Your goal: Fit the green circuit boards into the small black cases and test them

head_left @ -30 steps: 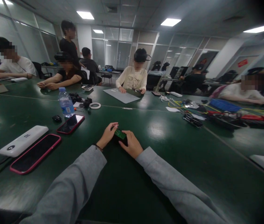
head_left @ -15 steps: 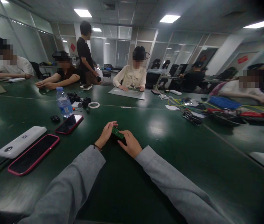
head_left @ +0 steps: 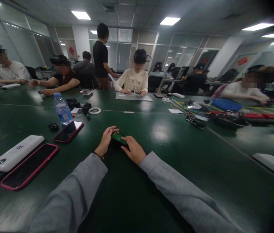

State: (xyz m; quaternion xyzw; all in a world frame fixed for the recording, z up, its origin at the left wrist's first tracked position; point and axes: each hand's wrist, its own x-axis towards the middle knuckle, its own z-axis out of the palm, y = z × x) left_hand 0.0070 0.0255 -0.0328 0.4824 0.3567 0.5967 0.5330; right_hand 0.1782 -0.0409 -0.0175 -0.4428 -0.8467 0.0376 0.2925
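Note:
A small green circuit board (head_left: 119, 138) is held between both hands just above the dark green table (head_left: 166, 161). My left hand (head_left: 106, 140) grips its left end with the fingers curled over the top. My right hand (head_left: 134, 149) holds its right end, the thumb and forefinger pinching it. Both arms are in grey sleeves. A dark band sits on my left wrist.
To the left lie a red-cased phone (head_left: 68, 131), a larger phone (head_left: 29, 165), a white power bank (head_left: 14, 152), a water bottle (head_left: 62, 110) and a tape roll (head_left: 94, 110). Cables and tools (head_left: 195, 120) clutter the right. Several people sit around the table; one stands.
The view has shifted so that things sit a little further left. The standing person has walked right behind the seated ones. My hands stay on the board, which tilts slightly differently.

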